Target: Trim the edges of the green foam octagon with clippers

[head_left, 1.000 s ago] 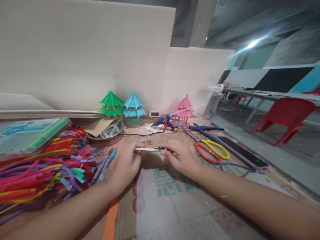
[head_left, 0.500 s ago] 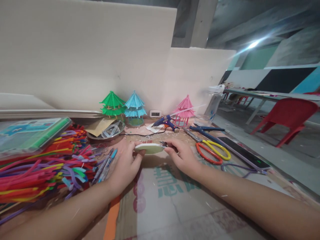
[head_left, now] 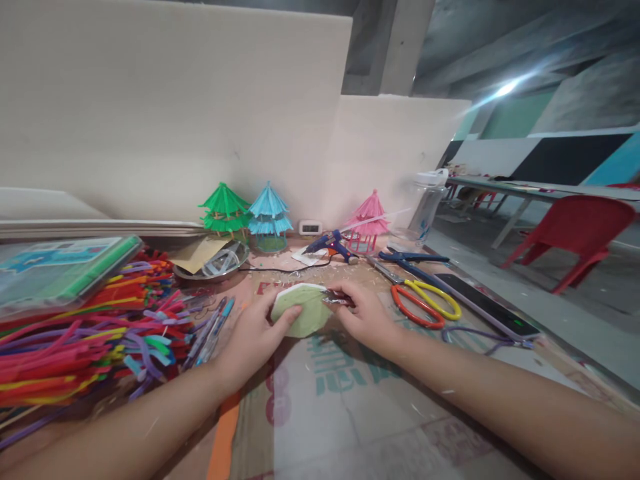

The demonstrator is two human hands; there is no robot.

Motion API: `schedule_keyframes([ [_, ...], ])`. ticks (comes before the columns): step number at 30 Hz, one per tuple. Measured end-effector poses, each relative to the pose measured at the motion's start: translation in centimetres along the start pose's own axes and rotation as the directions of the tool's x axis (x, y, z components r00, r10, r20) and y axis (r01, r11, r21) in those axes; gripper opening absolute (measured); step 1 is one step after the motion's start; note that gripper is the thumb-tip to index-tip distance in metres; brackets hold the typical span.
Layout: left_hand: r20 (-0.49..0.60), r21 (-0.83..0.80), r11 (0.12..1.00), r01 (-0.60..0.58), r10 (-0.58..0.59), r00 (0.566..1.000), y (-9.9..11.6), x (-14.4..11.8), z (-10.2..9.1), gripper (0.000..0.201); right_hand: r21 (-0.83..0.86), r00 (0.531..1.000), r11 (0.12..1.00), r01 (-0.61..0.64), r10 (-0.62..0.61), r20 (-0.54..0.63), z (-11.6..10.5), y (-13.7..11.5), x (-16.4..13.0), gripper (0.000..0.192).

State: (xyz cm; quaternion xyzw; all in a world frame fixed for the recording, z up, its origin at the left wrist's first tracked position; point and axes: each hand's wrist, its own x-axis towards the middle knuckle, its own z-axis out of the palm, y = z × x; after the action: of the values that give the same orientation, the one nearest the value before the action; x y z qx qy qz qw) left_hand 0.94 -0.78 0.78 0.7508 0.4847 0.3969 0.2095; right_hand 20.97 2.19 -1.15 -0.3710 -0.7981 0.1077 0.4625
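My left hand (head_left: 253,333) grips a flat pale-green polygon piece (head_left: 303,310) by its left edge, with the green face tilted up toward me. My right hand (head_left: 365,317) is closed on a small metal cutter (head_left: 334,298), whose tip touches the piece's right edge. Both hands hover just above the printed cardboard sheet (head_left: 350,407) that covers the table.
A heap of coloured pipe cleaners (head_left: 85,327) and a green box (head_left: 60,267) lie to the left. Green (head_left: 225,207), blue (head_left: 270,210) and pink (head_left: 369,217) pagoda models, a glue gun (head_left: 330,243) and a metal bowl (head_left: 213,263) stand behind. Scissors (head_left: 425,303) and a phone (head_left: 487,307) lie right.
The green piece was edge-on a second ago; it has turned so its flat face now shows toward me. Both hands stayed in place.
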Motion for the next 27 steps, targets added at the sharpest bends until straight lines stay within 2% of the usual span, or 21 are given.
schedule_keyframes([
  [3, -0.008, 0.058, 0.998, 0.009, -0.009, 1.000, 0.0, 0.0, 0.0, 0.029, 0.019, 1.000, 1.000, -0.001, 0.001, 0.004, 0.1, 0.1, -0.1, 0.017],
  [6, -0.040, 0.023, 1.000, -0.011, 0.011, 0.999, -0.3, -0.1, 0.1, 0.027, 0.021, 1.000, 1.000, 0.006, -0.006, -0.007, 0.1, 0.1, -0.1, 0.015],
  [9, -0.079, -0.032, 0.999, -0.041, 0.039, 0.996, -0.7, 0.0, 0.3, 0.024, -0.017, 0.995, 0.997, 0.079, -0.079, -0.056, -0.3, -0.2, -0.1, 0.021],
  [13, -0.100, -0.003, 0.999, -0.039, 0.039, 0.994, -1.0, 0.0, 0.3, 0.018, -0.080, 0.977, 0.977, 0.197, -0.203, -0.073, -0.9, -0.8, -0.1, 0.030],
  [22, -0.083, 0.060, 0.980, -0.187, 0.192, 0.978, 0.2, 0.0, -0.1, 0.009, -0.183, 0.955, 0.940, 0.288, -0.296, -0.017, -1.1, -1.0, -0.1, 0.038],
  [24, -0.084, 0.053, 0.983, -0.175, 0.179, 0.980, 0.2, -0.1, -0.1, 0.007, -0.186, 0.957, 0.941, 0.282, -0.290, -0.013, -1.1, -0.9, -0.1, 0.036],
  [27, -0.073, 0.048, 0.995, -0.084, 0.087, 0.994, 0.1, -0.1, 0.0, 0.011, -0.159, 0.966, 0.956, 0.248, -0.256, -0.028, -0.8, -0.6, -0.1, 0.035],
])
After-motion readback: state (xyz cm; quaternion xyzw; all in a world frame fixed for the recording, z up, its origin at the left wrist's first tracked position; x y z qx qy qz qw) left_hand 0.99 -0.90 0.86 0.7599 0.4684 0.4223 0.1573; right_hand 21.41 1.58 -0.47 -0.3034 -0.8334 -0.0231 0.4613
